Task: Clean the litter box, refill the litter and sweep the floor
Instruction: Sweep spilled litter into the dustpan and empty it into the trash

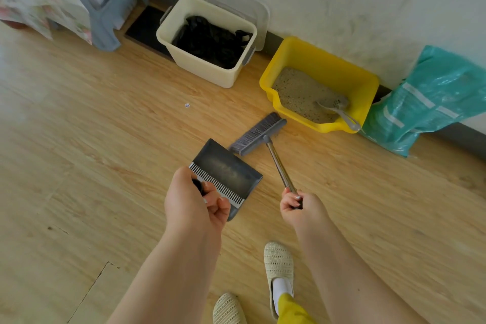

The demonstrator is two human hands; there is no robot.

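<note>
- While sweeping looks under way, the right hand [299, 208] grips the broom [259, 133] handle, its bristles beside the yellow litter box [319, 84] ahead.
- Left hand [194, 200] clutches the dustpan [227, 169], just left of the broom.
- Litter fills the box with the scoop [338, 110] inside; cleaning and refilling seem done.

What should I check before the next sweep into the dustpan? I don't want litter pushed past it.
1. Right hand grips the broom handle: ok.
2. Left hand grips the dustpan handle: ok.
3. Broom bristles on the floor: ok, just in front of the litter box.
4. Dustpan beside the broom head: ok.
5. Dustpan lip flat on the floor: cannot tell.
6. Loose litter ahead of the bristles: cannot tell, too small to see; one small white speck lies farther left.
</note>
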